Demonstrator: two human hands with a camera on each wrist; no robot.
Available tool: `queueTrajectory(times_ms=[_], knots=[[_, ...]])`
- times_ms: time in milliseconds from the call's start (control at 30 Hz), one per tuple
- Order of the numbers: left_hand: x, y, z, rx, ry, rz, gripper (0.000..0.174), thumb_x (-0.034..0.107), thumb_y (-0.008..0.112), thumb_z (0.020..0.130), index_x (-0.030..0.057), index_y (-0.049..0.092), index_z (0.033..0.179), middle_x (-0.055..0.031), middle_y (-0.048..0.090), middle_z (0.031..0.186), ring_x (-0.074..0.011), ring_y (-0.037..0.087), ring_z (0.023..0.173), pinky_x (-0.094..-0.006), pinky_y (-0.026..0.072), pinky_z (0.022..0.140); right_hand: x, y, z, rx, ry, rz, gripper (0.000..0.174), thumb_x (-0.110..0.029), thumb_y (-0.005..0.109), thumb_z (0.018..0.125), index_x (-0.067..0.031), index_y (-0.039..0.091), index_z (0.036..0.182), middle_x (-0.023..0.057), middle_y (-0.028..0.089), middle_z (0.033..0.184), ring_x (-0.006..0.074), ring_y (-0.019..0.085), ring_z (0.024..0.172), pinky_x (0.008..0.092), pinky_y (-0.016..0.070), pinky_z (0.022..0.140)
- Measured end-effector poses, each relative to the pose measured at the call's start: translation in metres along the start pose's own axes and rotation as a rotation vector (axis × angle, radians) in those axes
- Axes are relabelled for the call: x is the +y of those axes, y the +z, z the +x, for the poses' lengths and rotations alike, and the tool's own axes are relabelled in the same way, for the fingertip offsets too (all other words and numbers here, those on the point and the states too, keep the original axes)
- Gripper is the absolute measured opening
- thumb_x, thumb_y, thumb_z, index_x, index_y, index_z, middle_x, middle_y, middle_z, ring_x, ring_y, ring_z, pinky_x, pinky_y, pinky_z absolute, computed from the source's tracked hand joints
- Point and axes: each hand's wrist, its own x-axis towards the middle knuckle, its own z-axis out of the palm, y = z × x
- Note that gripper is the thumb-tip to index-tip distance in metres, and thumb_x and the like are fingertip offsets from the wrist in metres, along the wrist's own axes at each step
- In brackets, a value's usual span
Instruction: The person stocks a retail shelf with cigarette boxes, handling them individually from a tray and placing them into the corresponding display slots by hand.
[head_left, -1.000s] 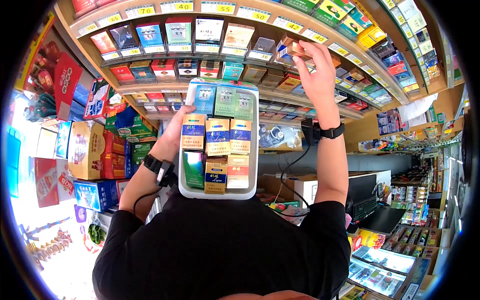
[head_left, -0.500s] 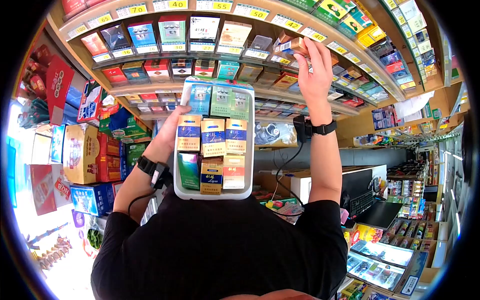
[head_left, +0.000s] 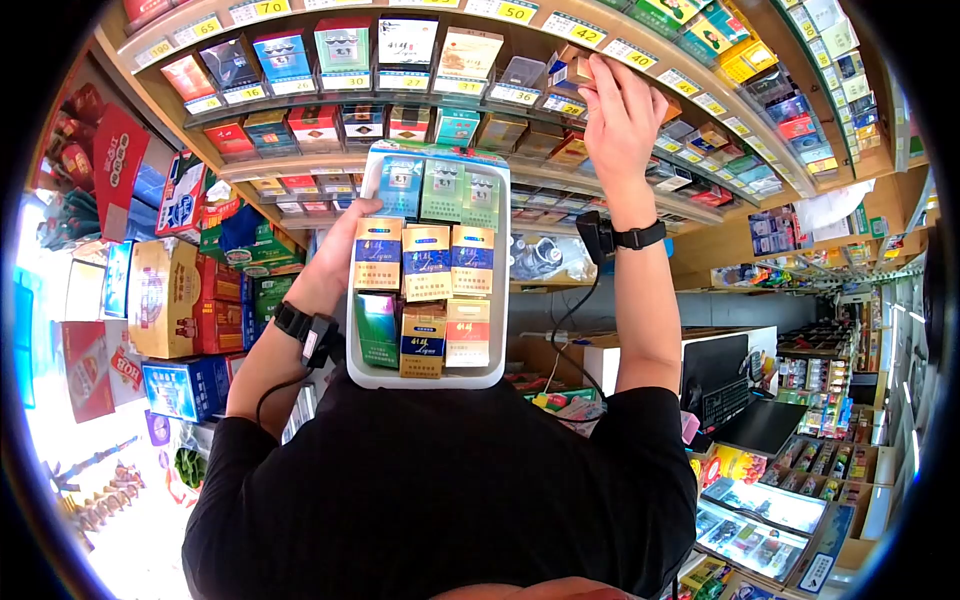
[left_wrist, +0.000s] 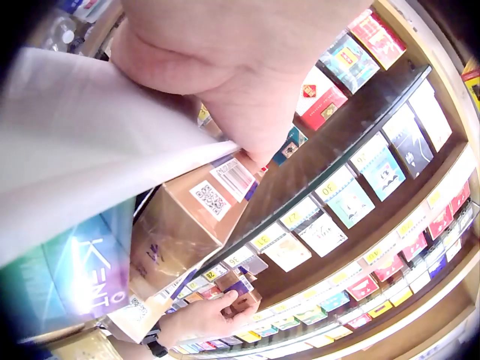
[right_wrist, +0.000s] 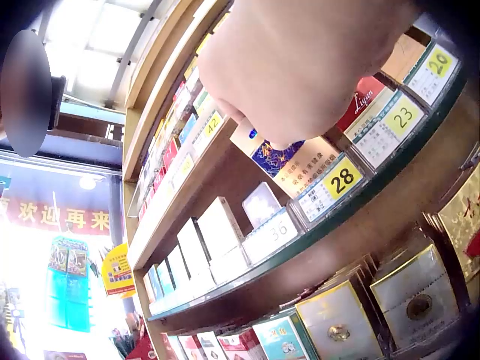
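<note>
My left hand (head_left: 340, 255) grips the left rim of a white tray (head_left: 428, 380) held up at chest height, thumb on the edge. Several cigarette packs lie in rows in it. In the left wrist view the palm (left_wrist: 240, 67) is pressed against the tray's wall (left_wrist: 75, 150). My right hand (head_left: 618, 110) is raised to the upper shelf, where its fingers hold a brown-orange cigarette pack (head_left: 570, 68) at a slot. The right wrist view shows the palm (right_wrist: 300, 60) over that pack (right_wrist: 289, 161), just above the price tag marked 28 (right_wrist: 341, 180).
Curved wooden shelves (head_left: 400, 160) full of cigarette packs and yellow price tags fill the wall ahead. Stacked cartons (head_left: 170, 300) stand on the left. On the right are a counter with a monitor (head_left: 725, 375) and a glass display case (head_left: 760, 525).
My right hand has moved the pack up and a little left, further into the shelf slot. The left hand still holds the tray in about the same place.
</note>
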Motion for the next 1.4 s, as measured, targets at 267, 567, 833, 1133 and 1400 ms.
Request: queueTrajectory(times_ms=[267, 567, 833, 1133, 1400], knots=[[0.0, -0.004, 0.003, -0.007, -0.004, -0.017, 0.052, 0.031, 0.054, 0.1, -0.0016, 0.05, 0.141, -0.0213, 0.068, 0.127, -0.0319, 0.071, 0.111, -0.0442, 0.0581, 0.099, -0.003, -0.007, 0.006, -0.266, 0.058, -0.132, 0.049, -0.028, 0.071, 0.095, -0.0138, 0.062, 0.141, 0.0033, 0.064, 0.14, 0.0262, 0.048, 0.132, 0.0496, 0.0304, 0.105], [0.001, 0.008, -0.002, -0.018, 0.019, 0.033, 0.058, 0.036, 0.049, 0.103, -0.0047, 0.049, 0.144, -0.0222, 0.065, 0.134, -0.033, 0.067, 0.118, -0.0455, 0.0534, 0.106, -0.021, -0.01, 0.01, -0.353, 0.128, -0.174, 0.064, -0.039, 0.071, 0.093, -0.0044, 0.054, 0.145, 0.0118, 0.057, 0.145, 0.0335, 0.042, 0.135, 0.0542, 0.0283, 0.106], [-0.002, -0.003, 0.002, 0.038, 0.004, -0.005, 0.054, 0.034, 0.057, 0.1, -0.0064, 0.054, 0.135, -0.0218, 0.071, 0.122, -0.0308, 0.074, 0.104, -0.0436, 0.0599, 0.096, -0.047, -0.019, -0.013, -0.088, 0.05, 0.227, 0.035, -0.013, 0.074, 0.087, -0.0054, 0.07, 0.121, 0.0075, 0.067, 0.132, 0.03, 0.059, 0.119, 0.0423, 0.04, 0.103], [-0.002, -0.007, 0.004, 0.001, 0.016, 0.017, 0.054, 0.035, 0.056, 0.101, -0.0057, 0.053, 0.137, -0.0208, 0.07, 0.124, -0.0284, 0.073, 0.106, -0.0415, 0.0595, 0.096, -0.129, -0.059, -0.018, -0.858, 0.211, 0.942, 0.055, -0.029, 0.083, 0.084, -0.0029, 0.061, 0.127, 0.0154, 0.065, 0.119, 0.0315, 0.065, 0.109, 0.0407, 0.0516, 0.092], [0.002, 0.005, 0.0, -0.066, -0.035, 0.037, 0.058, 0.041, 0.046, 0.106, -0.0045, 0.053, 0.14, -0.0215, 0.066, 0.133, -0.0319, 0.069, 0.116, -0.0453, 0.0547, 0.104, -0.151, -0.054, -0.028, -0.938, 0.031, 0.869, 0.084, -0.042, 0.087, 0.075, 0.0022, 0.053, 0.137, 0.0174, 0.055, 0.131, 0.0354, 0.053, 0.12, 0.0446, 0.0431, 0.102]])
